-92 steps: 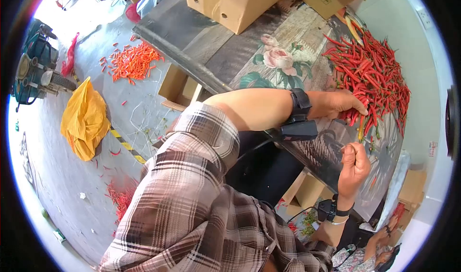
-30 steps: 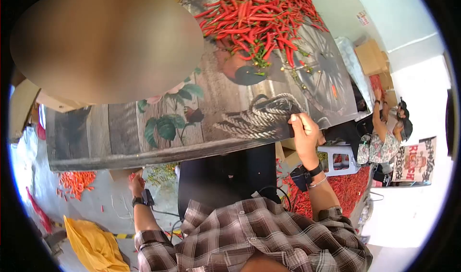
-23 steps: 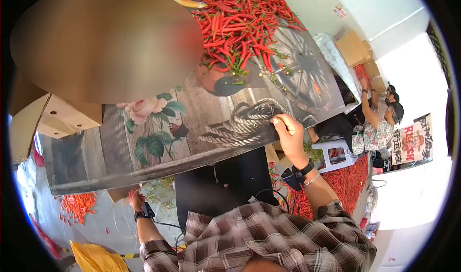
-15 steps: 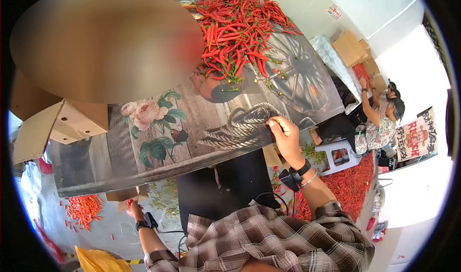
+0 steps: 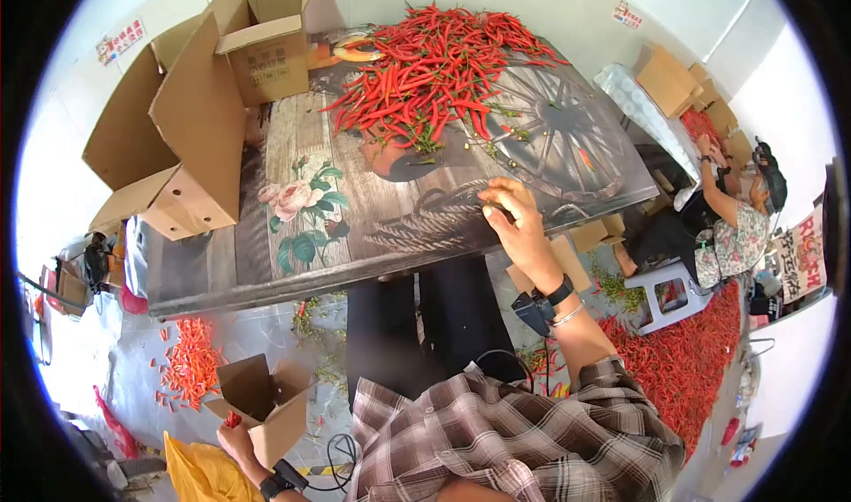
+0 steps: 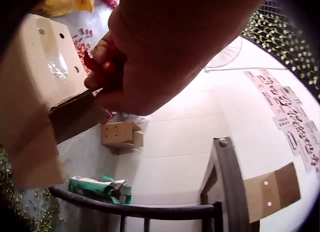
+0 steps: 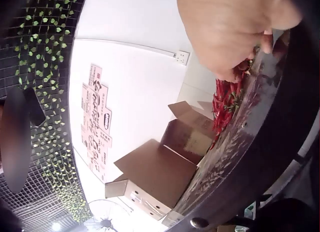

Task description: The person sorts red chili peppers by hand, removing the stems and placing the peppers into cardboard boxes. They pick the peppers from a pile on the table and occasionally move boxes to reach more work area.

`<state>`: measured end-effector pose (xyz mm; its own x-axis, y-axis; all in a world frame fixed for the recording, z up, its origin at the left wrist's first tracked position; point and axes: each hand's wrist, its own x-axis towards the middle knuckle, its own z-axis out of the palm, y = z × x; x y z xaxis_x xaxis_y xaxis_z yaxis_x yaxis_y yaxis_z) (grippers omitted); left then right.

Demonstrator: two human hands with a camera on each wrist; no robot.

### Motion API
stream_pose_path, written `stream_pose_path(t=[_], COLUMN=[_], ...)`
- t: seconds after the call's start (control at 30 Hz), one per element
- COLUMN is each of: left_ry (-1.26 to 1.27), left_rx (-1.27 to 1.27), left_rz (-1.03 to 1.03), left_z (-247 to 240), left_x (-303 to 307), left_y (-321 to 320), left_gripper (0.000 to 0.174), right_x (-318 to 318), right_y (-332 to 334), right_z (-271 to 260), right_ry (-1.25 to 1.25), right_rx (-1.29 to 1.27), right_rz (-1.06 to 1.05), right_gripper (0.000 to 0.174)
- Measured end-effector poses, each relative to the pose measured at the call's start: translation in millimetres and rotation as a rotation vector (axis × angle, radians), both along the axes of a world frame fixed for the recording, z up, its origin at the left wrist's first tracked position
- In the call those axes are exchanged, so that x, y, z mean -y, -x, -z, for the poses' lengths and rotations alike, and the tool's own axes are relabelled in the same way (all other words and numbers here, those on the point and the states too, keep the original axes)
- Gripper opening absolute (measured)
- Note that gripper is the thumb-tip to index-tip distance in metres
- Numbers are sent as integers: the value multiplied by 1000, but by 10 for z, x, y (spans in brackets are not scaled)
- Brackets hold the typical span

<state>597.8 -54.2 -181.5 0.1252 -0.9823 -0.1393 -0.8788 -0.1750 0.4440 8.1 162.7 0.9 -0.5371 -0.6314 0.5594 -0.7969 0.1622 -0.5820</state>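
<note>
Two open cardboard boxes [image 5: 204, 138] on the patterned table [image 5: 206, 276], near a chilli heap [image 5: 434, 67]; lower down, a smaller box [image 5: 282, 427] beside the left hand [image 5: 241, 449]. Left hand lowered, gripping red chillies [image 5: 232, 419]; right hand [image 5: 519, 223] over the table's near edge, fingers bent, thumb parted. Heaped chillies slender, glossy, partly green-stemmed.

Left hand [image 5: 236, 442] low, right hand [image 5: 521, 227] higher, well apart.
The left hand grips with curled fingers [image 6: 102, 51]; the right hand is loosely bent, its thumb [image 5: 498, 222] apart from the forefinger [image 5: 498, 199].
</note>
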Motion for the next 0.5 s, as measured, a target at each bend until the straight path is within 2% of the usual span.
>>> stream_pose_path(t=[0.07, 0.13, 0.17, 0.2, 0.27, 0.33, 0.4, 0.5], left_ry=[98, 258, 94, 109, 25, 160, 65, 128], left_rx=[111, 119, 108, 112, -23, -107, -150, -101], left_rz=[58, 53, 17, 51, -13, 117, 104, 180], left_z=[-416, -400, -673, -792, -1492, -1732, -2390, -3054], left_x=[-212, -261, -303, -311, -523, -558, -791, -1035], left_y=[-36, -419, -442, -570, -309, -484, -246, -150], left_gripper=[17, 17, 19, 17, 14, 11, 9, 11], right_x=[-8, 9, 16, 15, 26, 76, 113, 256], right_y=[-5, 2, -15, -75, -271, -419, -665, -922], right_z=[-30, 49, 87, 52, -29, 5, -33, 210], right_ry=[25, 98, 155, 164, 146, 47, -47, -45], right_rx=[-29, 51, 128, 141, 431, 432, 553, 466], right_rz=[-13, -71, -120, -127, -284, -418, -560, -751], right_gripper=[21, 21, 21, 21, 19, 16, 19, 33])
